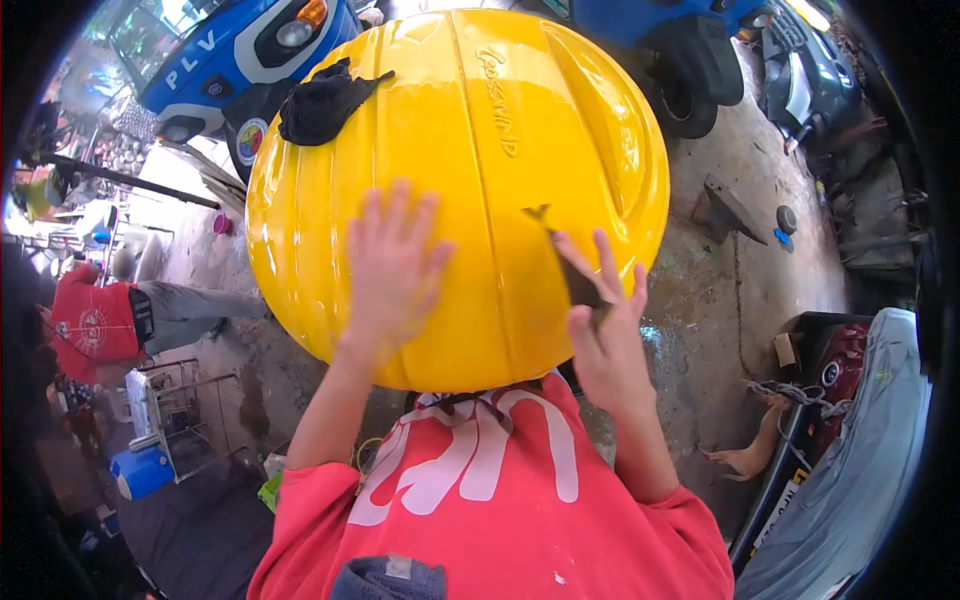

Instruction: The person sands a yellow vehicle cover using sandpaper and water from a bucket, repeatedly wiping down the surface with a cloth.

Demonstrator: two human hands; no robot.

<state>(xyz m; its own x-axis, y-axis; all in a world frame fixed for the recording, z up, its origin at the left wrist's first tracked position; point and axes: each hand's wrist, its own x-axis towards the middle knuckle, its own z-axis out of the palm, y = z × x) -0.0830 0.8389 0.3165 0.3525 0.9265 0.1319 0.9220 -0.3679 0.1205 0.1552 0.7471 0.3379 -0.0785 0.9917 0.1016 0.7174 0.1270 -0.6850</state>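
Note:
A large glossy yellow vehicle panel (420,130) with raised lettering fills the middle of the view, right in front of me. My left hand (395,265) is over its lower left part, fingers stretched out and slightly blurred; whether the palm touches cannot be told. Toward the panel's lower right edge, my right hand (610,335) has a thin dark flat piece (580,285) between thumb and fingers. That piece narrows to a small forked tip near the yellow surface; its kind is unclear. A crumpled black cloth (330,102) lies on the panel's upper left.
Blue vehicles (215,75) stand beyond the panel. At left are a person in a red shirt (95,325) and a metal-framed cart (185,400). On the right, a tan dog (755,445) lies on the concrete floor beside a partly covered red vehicle (840,370).

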